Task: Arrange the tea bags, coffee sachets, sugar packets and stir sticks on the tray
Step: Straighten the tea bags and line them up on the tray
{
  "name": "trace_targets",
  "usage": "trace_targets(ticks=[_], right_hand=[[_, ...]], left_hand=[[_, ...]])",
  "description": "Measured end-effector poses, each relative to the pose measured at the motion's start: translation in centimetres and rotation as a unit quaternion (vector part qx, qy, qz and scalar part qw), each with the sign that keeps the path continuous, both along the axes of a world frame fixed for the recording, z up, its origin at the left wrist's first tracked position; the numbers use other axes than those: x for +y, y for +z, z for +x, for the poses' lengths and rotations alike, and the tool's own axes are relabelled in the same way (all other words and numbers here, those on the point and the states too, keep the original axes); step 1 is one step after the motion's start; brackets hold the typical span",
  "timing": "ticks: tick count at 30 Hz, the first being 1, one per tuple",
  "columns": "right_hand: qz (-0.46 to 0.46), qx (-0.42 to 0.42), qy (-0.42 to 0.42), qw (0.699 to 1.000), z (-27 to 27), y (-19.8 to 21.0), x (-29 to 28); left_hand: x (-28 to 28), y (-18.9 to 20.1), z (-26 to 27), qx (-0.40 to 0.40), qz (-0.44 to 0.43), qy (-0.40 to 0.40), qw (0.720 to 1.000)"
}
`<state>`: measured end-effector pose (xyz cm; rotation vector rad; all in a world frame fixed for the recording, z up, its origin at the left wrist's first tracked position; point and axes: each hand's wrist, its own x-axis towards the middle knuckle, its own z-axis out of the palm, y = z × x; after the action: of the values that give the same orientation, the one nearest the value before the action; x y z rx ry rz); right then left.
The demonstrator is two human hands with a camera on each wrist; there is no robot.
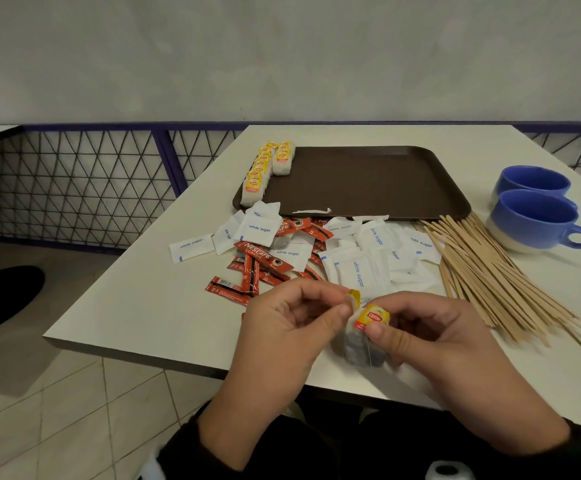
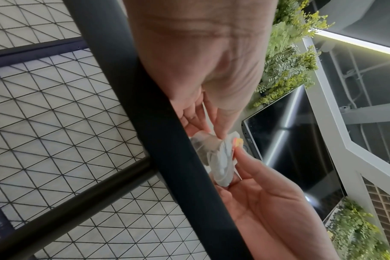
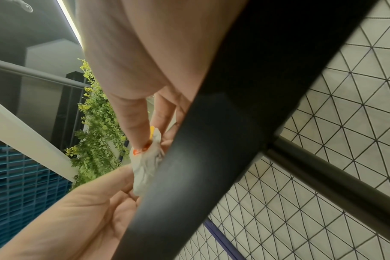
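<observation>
Both hands (image 1: pixel 358 327) pinch crumpled papery tea bags (image 1: pixel 360 344) (square yellow tags).

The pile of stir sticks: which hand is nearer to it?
Right. The right hand is just beside the near ends of the stir sticks, pinching the tea bags. The left hand pinches them from the far side.

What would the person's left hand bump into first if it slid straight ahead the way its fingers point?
Most likely the right hand: the left hand points rightward at it, and both pinch the same tea bags between them. So those come first, then the right fingers; depth is hard to judge.
</observation>
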<state>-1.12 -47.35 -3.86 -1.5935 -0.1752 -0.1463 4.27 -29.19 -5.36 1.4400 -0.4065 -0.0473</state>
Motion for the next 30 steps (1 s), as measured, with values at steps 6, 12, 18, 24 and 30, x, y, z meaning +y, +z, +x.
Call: trace_targets(ticks=[6,12,18,24,30], right_hand=[[-0.003,-0.010,0.008,1.000,-0.07,-0.26,0.04],[0.005,-0.030,0.014,0.999,-0.11,-0.42,0.16],[0.007,-0.034,0.019,0.999,-0.16,-0.35,0.33],[-0.020,-0.025,0.001,0.999,-0.23,-0.41,0.43],[0.032,-0.023,-0.044,0.998,-0.18,-0.61,0.49]], left_hand=[[-0.18,0.02,-0.13,-0.036,0.080,0.001,0.996],[-0.21,0.15,-0.05,-0.040,0.064,-0.005,0.997],[0.08,0.07,0.00,-0.034,0.061,-0.019,0.997],[0.10,0.63,0.00,-0.007,0.055,-0.024,0.998],[0.21,0.61,0.30,0.016,0.011,0.000,1.000]])
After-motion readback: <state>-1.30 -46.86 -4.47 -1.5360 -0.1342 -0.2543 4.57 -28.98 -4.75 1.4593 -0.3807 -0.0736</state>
